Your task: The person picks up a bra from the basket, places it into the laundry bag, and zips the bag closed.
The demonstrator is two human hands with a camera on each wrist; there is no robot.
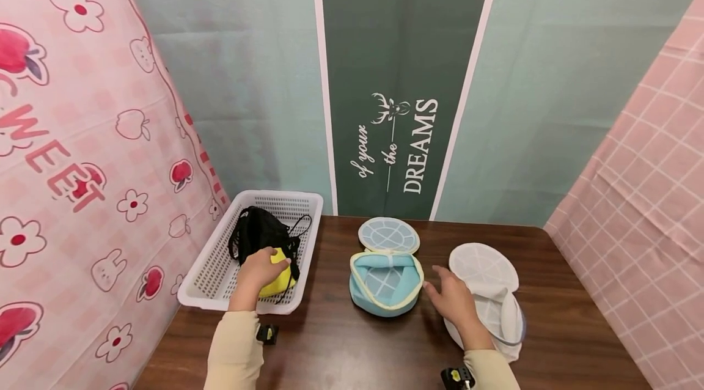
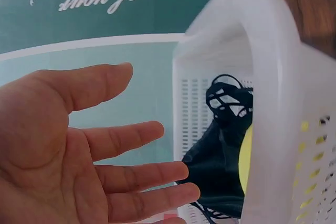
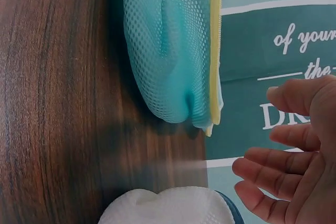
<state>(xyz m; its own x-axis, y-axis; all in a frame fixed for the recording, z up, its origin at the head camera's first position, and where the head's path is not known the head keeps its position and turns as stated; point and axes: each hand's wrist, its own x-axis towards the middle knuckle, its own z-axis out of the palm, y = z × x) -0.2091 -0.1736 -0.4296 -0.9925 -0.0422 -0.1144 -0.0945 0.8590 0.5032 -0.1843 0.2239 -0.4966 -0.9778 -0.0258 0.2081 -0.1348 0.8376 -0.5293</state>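
Observation:
In the head view, my left hand (image 1: pixel 261 270) is over the white basket (image 1: pixel 206 283), its fingers extended and spread in the left wrist view. Beneath it lie a yellow cloth item (image 1: pixel 277 282) and a black cloth item (image 1: pixel 263 228) with thin cords. My right hand (image 1: pixel 452 299) hovers with fingers loosely spread between two mesh laundry bags. To its left stands the blue mesh bag (image 1: pixel 385 307) with yellow zip edging, its round lid (image 1: pixel 388 235) folded back. The white mesh bag (image 1: pixel 489 310) lies partly under the right hand, its round lid (image 1: pixel 484 264) also turned back.
All of it rests on a dark wooden table (image 1: pixel 335 341). A green printed curtain (image 1: pixel 407 41) hangs behind the table, with pink patterned cloth (image 1: pixel 82 151) on the left and pink checked cloth (image 1: pixel 638 170) on the right. A small black device (image 1: pixel 267 334) sits at each wrist.

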